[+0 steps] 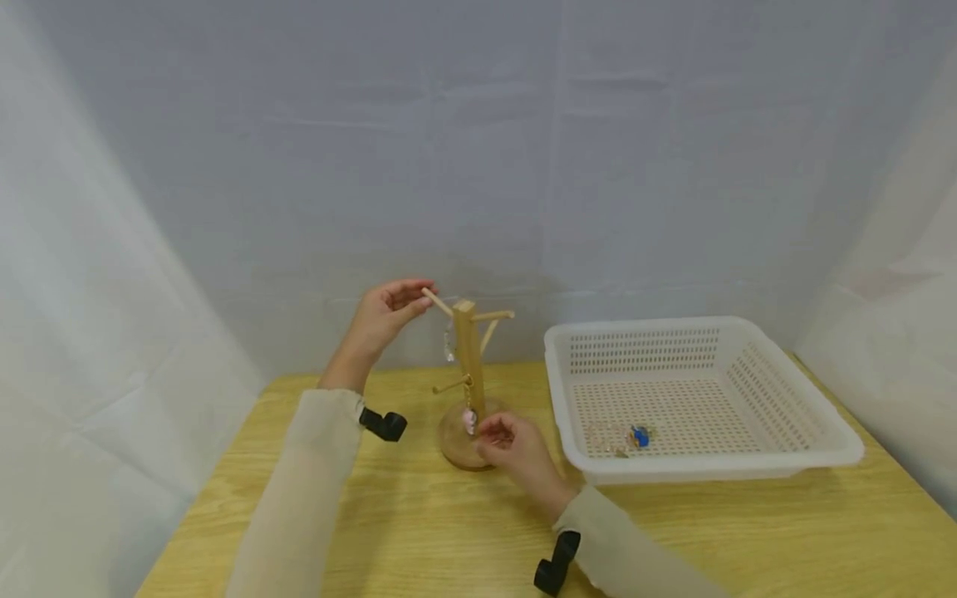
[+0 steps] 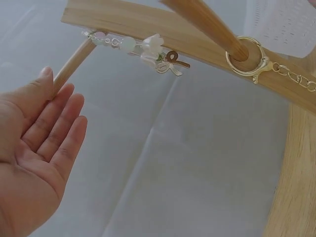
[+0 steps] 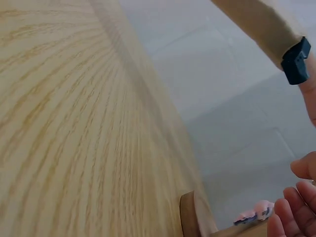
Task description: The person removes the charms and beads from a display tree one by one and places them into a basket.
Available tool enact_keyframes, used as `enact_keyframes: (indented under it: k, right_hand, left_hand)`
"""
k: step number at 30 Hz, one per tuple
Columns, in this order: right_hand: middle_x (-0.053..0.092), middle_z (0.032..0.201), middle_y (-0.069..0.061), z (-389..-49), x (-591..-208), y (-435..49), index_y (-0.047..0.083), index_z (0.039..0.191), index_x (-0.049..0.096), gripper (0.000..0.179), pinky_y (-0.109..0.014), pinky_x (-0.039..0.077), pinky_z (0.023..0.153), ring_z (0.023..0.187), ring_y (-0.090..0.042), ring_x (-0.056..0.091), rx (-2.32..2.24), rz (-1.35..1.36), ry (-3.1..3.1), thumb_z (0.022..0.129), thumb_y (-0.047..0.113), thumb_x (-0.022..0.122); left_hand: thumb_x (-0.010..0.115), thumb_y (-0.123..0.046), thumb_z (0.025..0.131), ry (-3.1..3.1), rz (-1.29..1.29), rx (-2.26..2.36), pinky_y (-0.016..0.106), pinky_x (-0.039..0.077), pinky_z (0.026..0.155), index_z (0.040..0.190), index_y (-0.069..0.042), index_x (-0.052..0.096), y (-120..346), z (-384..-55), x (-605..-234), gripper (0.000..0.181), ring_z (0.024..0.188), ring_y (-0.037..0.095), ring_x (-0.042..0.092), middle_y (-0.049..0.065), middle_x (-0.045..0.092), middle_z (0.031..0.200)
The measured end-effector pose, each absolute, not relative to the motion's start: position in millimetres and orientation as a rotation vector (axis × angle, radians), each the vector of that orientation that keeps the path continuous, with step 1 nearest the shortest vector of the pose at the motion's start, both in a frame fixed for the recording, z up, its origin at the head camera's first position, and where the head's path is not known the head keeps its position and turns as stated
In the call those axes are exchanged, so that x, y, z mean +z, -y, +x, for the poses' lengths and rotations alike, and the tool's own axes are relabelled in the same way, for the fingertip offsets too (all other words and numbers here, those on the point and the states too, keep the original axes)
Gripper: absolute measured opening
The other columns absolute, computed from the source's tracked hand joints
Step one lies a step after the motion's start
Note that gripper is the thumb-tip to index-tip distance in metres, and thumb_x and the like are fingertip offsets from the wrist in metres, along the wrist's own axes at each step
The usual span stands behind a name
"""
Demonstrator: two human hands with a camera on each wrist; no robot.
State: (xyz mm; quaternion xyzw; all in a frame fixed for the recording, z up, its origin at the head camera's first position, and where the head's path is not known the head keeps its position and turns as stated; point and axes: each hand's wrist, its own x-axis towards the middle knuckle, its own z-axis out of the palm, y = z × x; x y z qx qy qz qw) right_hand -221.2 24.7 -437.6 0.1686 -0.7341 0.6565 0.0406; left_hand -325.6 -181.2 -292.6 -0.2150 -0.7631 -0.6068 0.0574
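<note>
Left hand [image 2: 39, 148] pinching a peg [image 2: 74, 66]

I'm gripping its tip, probably steadying the stand [image 1: 468, 345]. My right hand [image 1: 519, 455], loosely curled, apparently empty, is hovering beside the pink charm [image 1: 469, 420] hanging from the lower peg [image 1: 449, 387]. Beyond, the basket [image 1: 718, 465] is sitting.

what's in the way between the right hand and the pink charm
Nothing visible. The pink charm hangs from the lower peg, just beside the right hand; whether they touch is hard to tell. The basket sits off to the right, outside that gap.
</note>
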Motion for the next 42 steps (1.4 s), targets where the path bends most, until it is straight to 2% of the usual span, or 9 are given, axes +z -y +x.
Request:
enact_keyframes:
  k: [3,9,11,16,18,24,27,34,42]
  right_hand:
    - [0.064,0.089,-0.019,-221.2,-438.6,-19.7,-0.008,0.093,0.063,0.018,-0.021,0.053,0.066,0.076,-0.013,0.06,2.016,0.503,2.221,0.078,-0.005,0.071]
    - [0.063,0.09,-0.026,-221.2,-436.6,-13.0,-0.012,0.094,0.062,0.019,-0.018,0.052,0.066,0.078,-0.02,0.06,2.041,0.452,2.196,0.078,-0.008,0.07]
    - [0.063,0.091,-0.026,-225.9,-442.7,-10.8,-0.012,0.095,0.062,0.019,-0.017,0.051,0.065,0.079,-0.019,0.06,2.043,0.439,2.194,0.078,-0.007,0.07]
    - [0.061,0.09,-0.031,-218.7,-428.4,-9.2,-0.015,0.095,0.06,0.019,-0.019,0.05,0.066,0.08,-0.026,0.06,2.054,0.416,2.185,0.077,-0.01,0.067]
    - [0.061,0.09,-0.031,-214.7,-421.9,-8.9,-0.016,0.095,0.06,0.019,-0.019,0.051,0.067,0.079,-0.027,0.06,2.049,0.4,2.179,0.078,-0.009,0.066]
    - [0.062,0.09,-0.029,-212.2,-418.5,-6.6,-0.015,0.096,0.06,0.019,-0.019,0.05,0.068,0.079,-0.021,0.059,2.04,0.334,2.179,0.079,-0.008,0.066]
    - [0.063,0.091,-0.028,-215.8,-425.4,-5.1,-0.014,0.095,0.061,0.019,-0.019,0.05,0.068,0.079,-0.022,0.059,2.039,0.313,2.168,0.079,-0.008,0.067]
    - [0.065,0.089,-0.023,-233.2,-456.7,-0.1,-0.009,0.094,0.063,0.02,-0.02,0.052,0.068,0.078,-0.021,0.061,2.023,0.286,2.121,0.077,-0.002,0.073]
    - [0.067,0.087,-0.017,-237.8,-465.5,3.2,-0.005,0.092,0.064,0.024,-0.021,0.053,0.067,0.076,-0.016,0.062,2.0,0.198,2.096,0.077,0.008,0.077]
  left_hand:
    - [0.062,-0.009,0.092,2.322,-0.664,-1.832,0.03,0.052,0.091,0.124,0.01,0.054,180.1,-326.2,-291.4,0.038,0.094,0.005,0.062,0.02,0.062,0.118]
    - [0.06,-0.008,0.092,2.293,-0.729,-1.856,0.024,0.052,0.089,0.123,0.013,0.052,178.9,-328.8,-292.4,0.038,0.093,0.004,0.063,0.013,0.066,0.112]
    - [0.06,-0.007,0.092,2.286,-0.74,-1.871,0.021,0.052,0.088,0.123,0.014,0.052,178.2,-330.8,-293.3,0.038,0.093,0.004,0.063,0.007,0.069,0.108]
    - [0.06,-0.006,0.092,2.304,-0.729,-1.905,0.022,0.051,0.09,0.123,0.014,0.052,177.2,-332.1,-293.8,0.038,0.093,0.004,0.064,-0.009,0.069,0.098]
    - [0.06,-0.006,0.092,2.309,-0.725,-1.915,0.022,0.05,0.09,0.122,0.015,0.051,177.0,-331.7,-293.6,0.038,0.092,0.004,0.064,-0.01,0.069,0.096]
    - [0.06,-0.007,0.093,2.322,-0.699,-1.916,0.023,0.051,0.09,0.118,0.015,0.052,177.4,-329.2,-293.0,0.034,0.09,0.005,0.064,-0.005,0.07,0.095]
    - [0.061,-0.009,0.092,2.326,-0.693,-1.917,0.022,0.051,0.089,0.113,0.011,0.057,177.7,-327.8,-292.6,0.029,0.088,0.007,0.064,-0.003,0.07,0.094]
    - [0.062,-0.01,0.091,2.327,-0.675,-1.973,0.027,0.052,0.089,0.103,-0.002,0.063,179.0,-328.1,-290.9,0.015,0.089,0.016,0.065,-0.009,0.069,0.088]
    - [0.063,-0.012,0.091,2.346,-0.631,-2.014,0.038,0.05,0.095,0.103,-0.002,0.063,179.1,-329.1,-290.2,0.016,0.088,0.01,0.065,-0.006,0.07,0.089]
